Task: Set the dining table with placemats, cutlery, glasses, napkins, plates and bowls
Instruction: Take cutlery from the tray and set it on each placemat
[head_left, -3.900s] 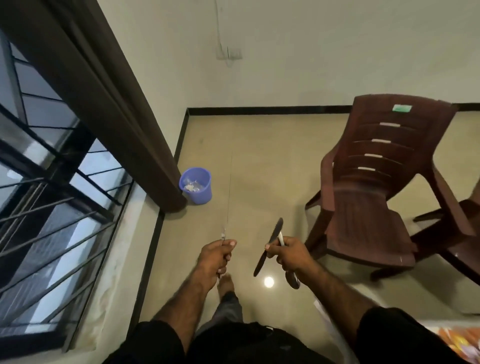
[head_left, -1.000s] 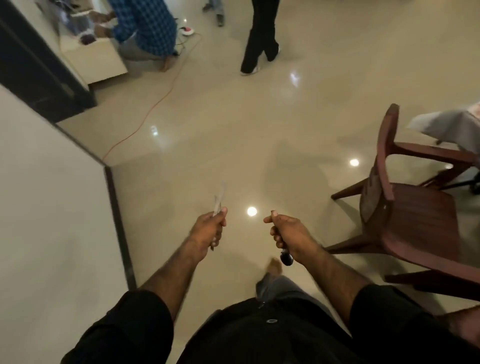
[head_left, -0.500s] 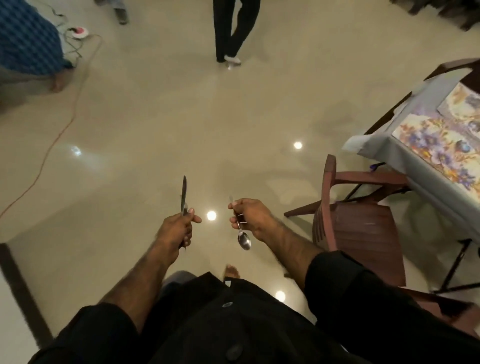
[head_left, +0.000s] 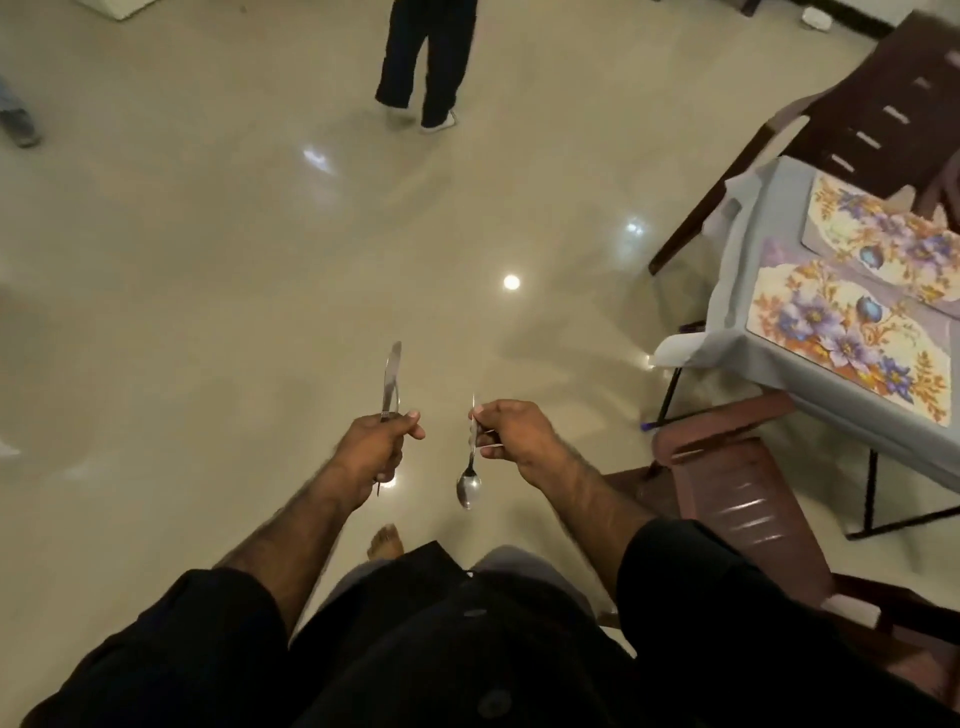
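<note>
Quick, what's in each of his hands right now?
Left hand: fingers curled round a knife, blade pointing up.
Right hand: fingers pinching a spoon, bowl hanging down.

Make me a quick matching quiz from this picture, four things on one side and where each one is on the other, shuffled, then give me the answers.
Things:
1. knife
2. spoon
3. floral placemats
4. brown chair

Places:
A. on the grey tablecloth
B. gripped in the left hand, blade up
C. on the floor beside the table
D. hanging bowl down from the right hand

Pairs: 1-B, 2-D, 3-A, 4-C
</note>
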